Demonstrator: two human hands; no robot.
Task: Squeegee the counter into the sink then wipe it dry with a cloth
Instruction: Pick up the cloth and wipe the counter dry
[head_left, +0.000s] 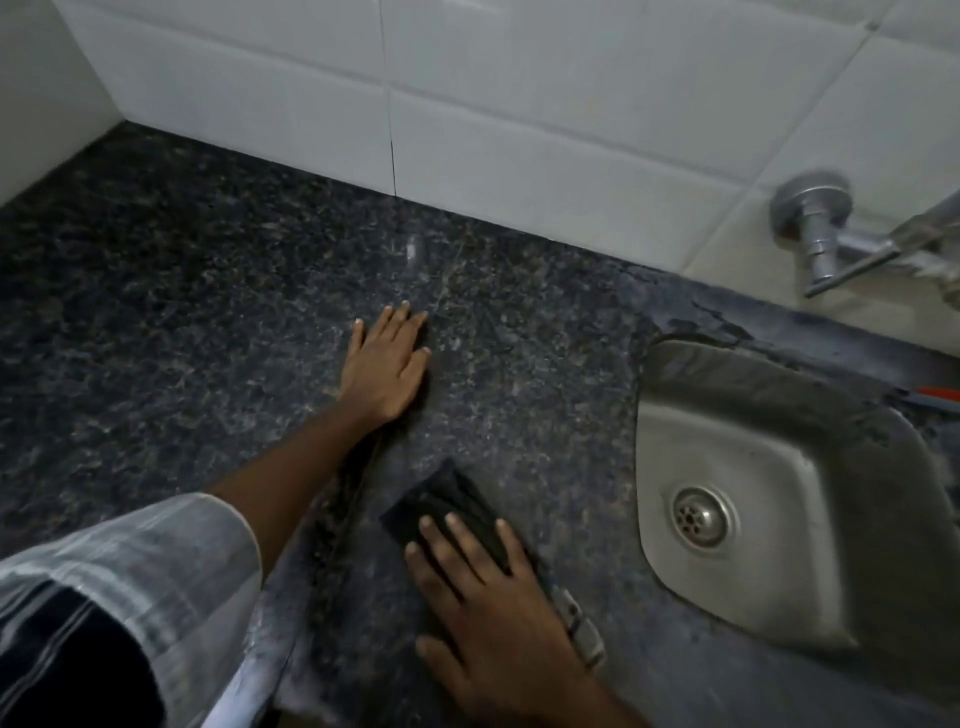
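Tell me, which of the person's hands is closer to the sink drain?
The right hand, flat on the dark cloth just left of the sink, is nearer the drain. The left hand rests farther away on the bare counter.

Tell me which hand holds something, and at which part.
The right hand presses a dark cloth flat on the counter, fingers on its near part. The left hand lies flat and holds nothing.

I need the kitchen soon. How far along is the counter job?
Squeegeeing looks done: no squeegee in either hand. Wiping is in hand: the right hand presses a dark cloth flat on the counter beside the sink, while the left hand rests flat farther back. How much remains unwiped can't be told.
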